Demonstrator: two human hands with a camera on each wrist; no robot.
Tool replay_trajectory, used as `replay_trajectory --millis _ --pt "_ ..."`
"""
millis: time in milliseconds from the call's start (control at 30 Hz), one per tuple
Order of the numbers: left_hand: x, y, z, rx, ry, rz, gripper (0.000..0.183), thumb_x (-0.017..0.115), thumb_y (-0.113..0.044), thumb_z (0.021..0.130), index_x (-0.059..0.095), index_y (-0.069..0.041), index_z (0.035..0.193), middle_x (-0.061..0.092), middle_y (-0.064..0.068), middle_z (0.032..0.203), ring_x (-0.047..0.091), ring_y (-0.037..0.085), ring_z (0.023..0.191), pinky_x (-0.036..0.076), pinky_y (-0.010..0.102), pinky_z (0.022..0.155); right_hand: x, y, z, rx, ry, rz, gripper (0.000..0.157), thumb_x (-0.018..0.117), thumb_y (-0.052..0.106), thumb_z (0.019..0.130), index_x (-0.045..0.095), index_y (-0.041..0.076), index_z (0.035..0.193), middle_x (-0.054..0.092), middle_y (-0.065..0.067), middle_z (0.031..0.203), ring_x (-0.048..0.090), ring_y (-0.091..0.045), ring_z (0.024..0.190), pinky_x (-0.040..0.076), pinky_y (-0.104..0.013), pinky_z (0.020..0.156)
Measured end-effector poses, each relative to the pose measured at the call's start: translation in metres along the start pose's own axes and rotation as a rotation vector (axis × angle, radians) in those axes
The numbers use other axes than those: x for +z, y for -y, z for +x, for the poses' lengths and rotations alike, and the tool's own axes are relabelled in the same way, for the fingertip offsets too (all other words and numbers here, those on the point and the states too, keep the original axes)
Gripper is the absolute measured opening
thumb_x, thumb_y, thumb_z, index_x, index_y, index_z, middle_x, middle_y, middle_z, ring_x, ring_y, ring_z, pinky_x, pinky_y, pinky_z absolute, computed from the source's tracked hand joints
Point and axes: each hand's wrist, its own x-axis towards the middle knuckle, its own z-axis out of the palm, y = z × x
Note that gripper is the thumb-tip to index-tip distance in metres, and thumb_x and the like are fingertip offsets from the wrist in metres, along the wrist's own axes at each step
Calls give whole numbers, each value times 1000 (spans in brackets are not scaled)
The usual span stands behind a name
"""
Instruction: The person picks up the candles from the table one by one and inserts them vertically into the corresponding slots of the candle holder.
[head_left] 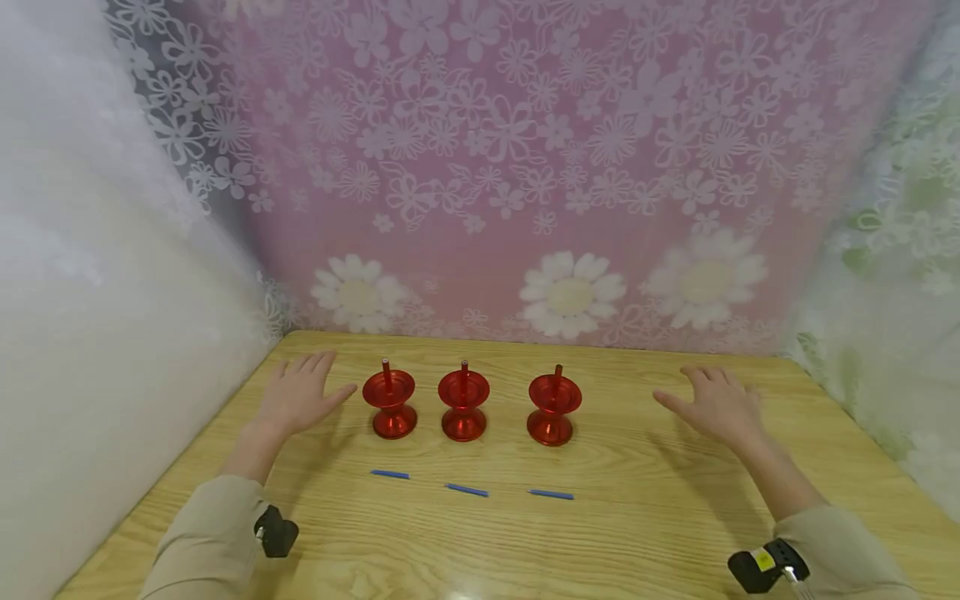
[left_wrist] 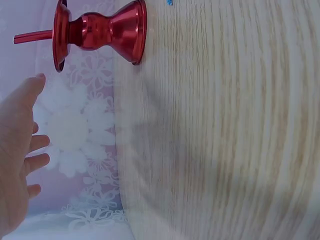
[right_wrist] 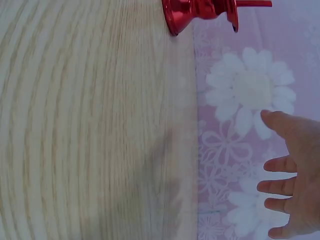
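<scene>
There, your left hand (head_left: 298,396) and right hand (head_left: 720,406), both spread and holding nothing, flank three red holders (head_left: 463,423) below frame centre, spaced likely for handling room; blue sticks (head_left: 467,490) lie lower centre, seemingly one apiece.

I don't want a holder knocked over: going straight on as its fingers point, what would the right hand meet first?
The right hand would probably meet the pink floral backdrop behind the table first; the nearest red holder seems left of its line, though depth is unclear.

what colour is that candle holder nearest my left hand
The candle holder is a shiny metallic red, stem included; the left wrist view shows it best.
</scene>
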Motion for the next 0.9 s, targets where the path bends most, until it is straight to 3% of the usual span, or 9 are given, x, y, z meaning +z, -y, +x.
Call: replay_trajectory --millis 100,167,267,333,467,633,900 --pt "-2 -4 1 19 -18 -4 73 46 -52 91 35 2 139 41 24 137 35 43 125 18 59 103 -1 7 -1 -17 -21 24 77 50 56 88 44 -8 130 39 -37 127 35 -56 112 26 -71 83" --pt "-3 -7 1 31 -30 -7 71 48 -51 91 39 3 136 44 24 134 38 43 123 21 58 102 -3 13 -1 -35 -46 35 71 53 53 88 48 -7 126 46 -35 122 44 -52 104 38 -63 77" --pt "-3 -11 1 51 -50 -6 68 48 -52 90 45 2 131 49 22 130 41 41 121 25 56 101 -7 23 -2 -71 -81 60 61 56 48 88 56 -7 117 56 -29 110 54 -44 92 46 -50 65" --pt "-3 -14 1 70 -73 2 65 48 -53 90 49 1 128 52 21 125 45 39 118 28 55 99 -8 29 -4 -97 -96 82 53 59 42 88 60 -7 110 61 -25 101 57 -38 86 47 -45 62" --pt "-2 -20 1 109 -104 22 60 50 -51 90 54 0 120 56 19 117 48 38 113 34 54 94 -10 42 -9 -136 -102 125 43 64 34 87 63 -6 102 63 -18 92 59 -35 84 47 -47 65" --pt "0 -26 1 129 -81 37 65 49 -56 88 54 0 121 56 18 119 48 38 114 33 54 96 -11 60 -16 -174 -74 202 37 63 32 87 63 -3 100 63 -13 90 58 -33 85 47 -48 70" --pt "3 -30 1 173 -63 44 71 47 -62 86 55 -1 122 57 16 118 51 37 112 35 52 94 -8 92 -23 -318 -6 302 22 66 23 87 63 4 96 56 4 80 52 -14 76 45 -34 66"
